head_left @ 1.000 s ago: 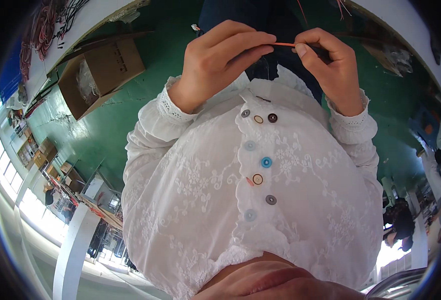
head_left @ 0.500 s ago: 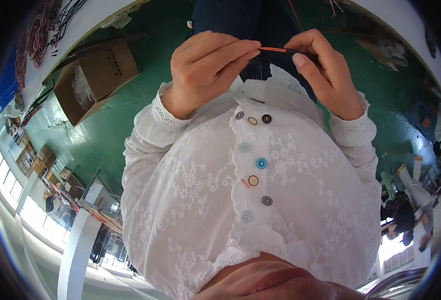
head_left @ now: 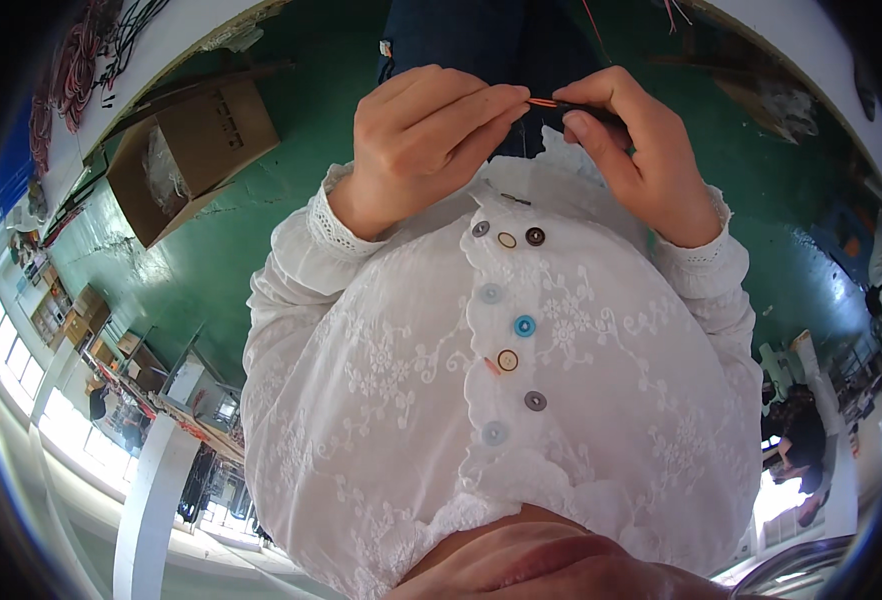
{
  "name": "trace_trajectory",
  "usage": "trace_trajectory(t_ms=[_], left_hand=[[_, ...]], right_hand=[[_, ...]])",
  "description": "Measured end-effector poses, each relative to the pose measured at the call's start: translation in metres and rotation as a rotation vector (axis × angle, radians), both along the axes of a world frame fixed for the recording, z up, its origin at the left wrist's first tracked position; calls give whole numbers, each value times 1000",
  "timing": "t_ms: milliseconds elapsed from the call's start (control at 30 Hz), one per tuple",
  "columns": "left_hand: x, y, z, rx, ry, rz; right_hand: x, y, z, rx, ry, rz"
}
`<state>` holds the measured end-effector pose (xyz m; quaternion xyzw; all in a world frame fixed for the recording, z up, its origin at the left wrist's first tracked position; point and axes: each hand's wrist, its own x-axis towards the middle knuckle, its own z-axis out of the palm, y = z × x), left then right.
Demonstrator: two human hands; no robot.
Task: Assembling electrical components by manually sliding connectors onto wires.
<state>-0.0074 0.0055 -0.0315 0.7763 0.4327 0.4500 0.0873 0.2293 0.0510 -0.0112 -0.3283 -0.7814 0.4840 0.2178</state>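
My left hand (head_left: 416,140) is closed in a pinch, thumb and fingertips together on thin orange wires (head_left: 541,102). A short stretch of these wires shows between my two hands. My right hand (head_left: 646,150) grips a slim black sleeve (head_left: 591,110) between thumb and forefinger. The orange wires run up to the end of this sleeve. Both hands are held in front of my chest, close together. Beyond my left hand hangs a small white connector (head_left: 386,47) on dark wire; whether it belongs to the same wires I cannot tell.
A pale worktop (head_left: 176,30) curves along the far edge, with bundled red and black cables (head_left: 79,70) at far left. An open cardboard box (head_left: 196,150) holding clear plastic stands on the green floor (head_left: 241,220). Another person (head_left: 806,430) is at the far right.
My hands have drawn closer together, so less of the orange wires shows between them. The black sleeve has moved left with my right hand.
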Motion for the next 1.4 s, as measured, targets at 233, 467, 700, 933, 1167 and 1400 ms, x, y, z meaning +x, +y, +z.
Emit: trace_trajectory(t_ms=[233,467,700,933,1167,1400], left_hand=[[3,-3,2,-1,22,20],[3,-5,9,-207,-140,35],[3,-10,13,-266,-37,-22],[9,-6,8,-329,-56,-18],[17,-20,19,-463,-45,74],[13,-20,27,-780,-99,63]], right_hand=[[-1,-1,0,78,-76,-16],[1,-5,4,-135,-16,-87],[-5,-8,-13,1,79,-115],[0,5,-20,161,56,-1],[-11,-12,-32,140,129,-99],[-6,-13,-34,-9,93,-84]])
